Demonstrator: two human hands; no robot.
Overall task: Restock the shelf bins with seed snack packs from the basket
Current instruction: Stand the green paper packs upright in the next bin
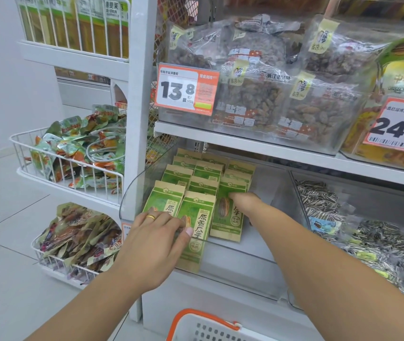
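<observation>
Several green-and-kraft seed snack packs (197, 225) stand in rows inside a clear shelf bin (132, 188). My left hand (156, 239), wearing a gold ring, lies on the front packs with its fingers over their faces and its thumb against the middle front pack. My right hand (245, 200) reaches into the bin and holds the right front pack (228, 217) near its top; its fingertips are hidden behind the pack. The white basket with an orange handle (203, 326) shows at the bottom edge, its contents out of view.
A neighbouring clear bin (302, 193) to the right holds packs of striped sunflower seeds. Above, bagged raisins sit behind orange price tags (186, 89). To the left, white wire racks (23, 153) hold small foil snack packs. Tiled floor lies at the left.
</observation>
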